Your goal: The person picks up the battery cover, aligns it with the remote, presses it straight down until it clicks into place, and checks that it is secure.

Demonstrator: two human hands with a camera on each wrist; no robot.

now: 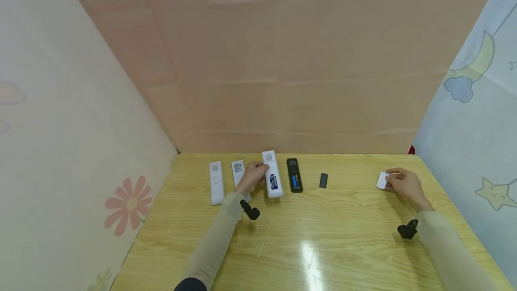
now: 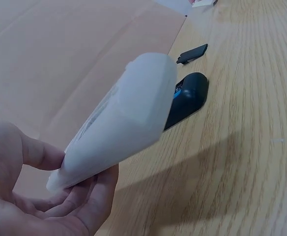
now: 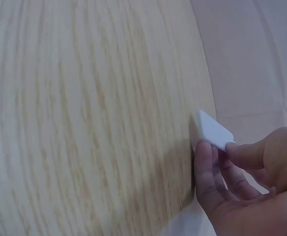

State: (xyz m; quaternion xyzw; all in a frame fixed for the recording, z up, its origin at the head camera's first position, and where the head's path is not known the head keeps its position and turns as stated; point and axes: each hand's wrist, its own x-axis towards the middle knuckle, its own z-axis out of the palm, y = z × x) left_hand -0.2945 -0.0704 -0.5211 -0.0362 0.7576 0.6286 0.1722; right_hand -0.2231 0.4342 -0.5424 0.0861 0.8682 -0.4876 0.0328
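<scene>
In the head view my left hand [image 1: 252,177] grips a white remote control [image 1: 271,165] by its left side. Its back faces up, with the battery bay uncovered and batteries inside. The left wrist view shows this remote [image 2: 129,108] raised off the table, thumb on one side and fingers beneath. Far to the right, my right hand [image 1: 407,187] pinches a small white battery cover [image 1: 381,180] between thumb and fingers. The right wrist view has the cover [image 3: 214,132] tilted, close to the tabletop; whether it touches is unclear.
Two more white remotes lie to the left: an outer one [image 1: 216,183] and one [image 1: 238,169] partly behind my left hand. Right of the held remote are a black remote [image 1: 292,167] with its battery bay uncovered and a black battery cover [image 1: 323,180]. A brown backdrop [image 1: 282,80] stands behind the table.
</scene>
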